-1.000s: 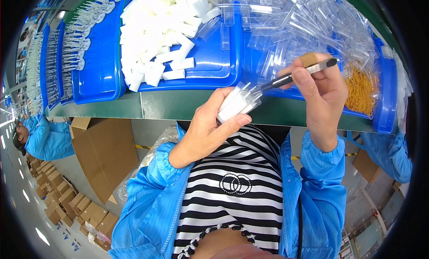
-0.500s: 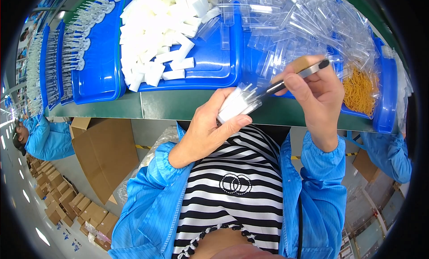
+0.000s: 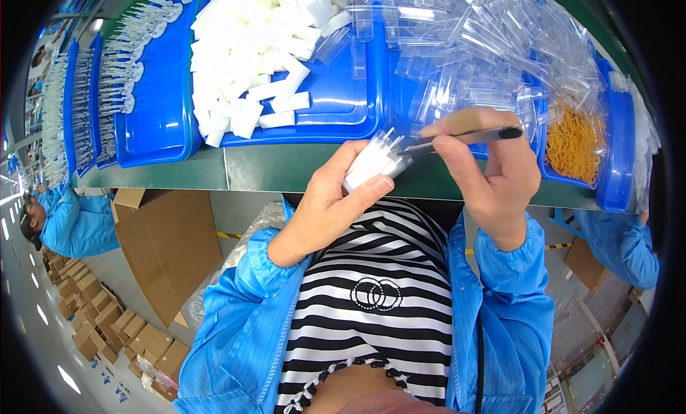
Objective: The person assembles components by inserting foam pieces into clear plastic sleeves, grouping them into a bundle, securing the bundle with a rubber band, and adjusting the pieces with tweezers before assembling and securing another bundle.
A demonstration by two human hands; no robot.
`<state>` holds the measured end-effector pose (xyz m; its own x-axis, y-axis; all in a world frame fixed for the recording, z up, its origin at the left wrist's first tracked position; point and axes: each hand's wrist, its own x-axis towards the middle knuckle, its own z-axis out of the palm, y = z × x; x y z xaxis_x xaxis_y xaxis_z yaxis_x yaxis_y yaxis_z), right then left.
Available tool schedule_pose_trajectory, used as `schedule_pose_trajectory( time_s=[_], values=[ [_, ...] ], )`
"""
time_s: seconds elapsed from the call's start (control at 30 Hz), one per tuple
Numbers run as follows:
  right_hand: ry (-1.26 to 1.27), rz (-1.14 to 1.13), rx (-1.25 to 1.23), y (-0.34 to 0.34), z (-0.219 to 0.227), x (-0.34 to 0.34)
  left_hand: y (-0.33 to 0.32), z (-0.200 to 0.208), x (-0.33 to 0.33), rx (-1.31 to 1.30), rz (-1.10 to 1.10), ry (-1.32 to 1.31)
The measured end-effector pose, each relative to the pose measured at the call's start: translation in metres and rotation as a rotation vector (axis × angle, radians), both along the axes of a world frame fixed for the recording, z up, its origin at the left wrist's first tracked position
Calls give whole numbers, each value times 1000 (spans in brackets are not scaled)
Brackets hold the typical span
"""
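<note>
My left hand [image 3: 325, 210] is closed around a white foam-like block [image 3: 370, 165], held in front of my striped shirt near the table's edge. Several thin pale prongs stick out of its far end, and clear plastic seems to wrap it. Metal tweezers with a black end [image 3: 475, 136] are pinched between the thumb and fingers of my right hand [image 3: 496, 181]. Their tips reach the prong end of the block; whether they grip a prong I cannot tell. Loose white blocks [image 3: 246, 117] like the held one lie in a blue tray [image 3: 329, 106] ahead.
Clear plastic sleeves [image 3: 464, 35] are heaped at the far right, beside yellow-orange rubber bands [image 3: 575, 146]. To the left, blue trays [image 3: 153, 139] hold rows of small syringe-like parts [image 3: 121, 78]. A green table [image 3: 286, 164] carries them. Cardboard [image 3: 168, 235] stands below left; people in blue work nearby.
My right hand has moved slightly left and down, the tweezers now lying flatter with their tips closer in at the prongs. My left hand has shifted a little left with the block.
</note>
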<state>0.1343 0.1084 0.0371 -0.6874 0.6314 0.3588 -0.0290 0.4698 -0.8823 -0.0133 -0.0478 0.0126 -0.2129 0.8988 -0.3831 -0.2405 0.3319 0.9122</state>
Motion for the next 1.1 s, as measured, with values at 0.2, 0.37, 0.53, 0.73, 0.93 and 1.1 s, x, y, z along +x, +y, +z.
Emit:
schedule_pose_trajectory(
  time_s=[0.2, 0.37, 0.53, 0.73, 0.93, 1.1],
  values=[
    [255, -152, -223, 2, 5, 0, 0, 0, -3, 179, 0, -465],
    [218, -184, -295, 3, 2, 4, 1, -11, -5, 175, 38, -562],
    [195, -190, -270, 3, 1, 4, 11, 5, 3, 123, 133, -538],
    [206, -180, -277, 3, -1, 3, 5, -2, -5, 205, 65, -477],
    [63, -107, -3, 2, -13, -7, 3, -11, -9, 217, 58, -637],
    [-150, -25, 422, -7, -22, -16, 4, -17, -6, 261, 111, -853]
  ],
)
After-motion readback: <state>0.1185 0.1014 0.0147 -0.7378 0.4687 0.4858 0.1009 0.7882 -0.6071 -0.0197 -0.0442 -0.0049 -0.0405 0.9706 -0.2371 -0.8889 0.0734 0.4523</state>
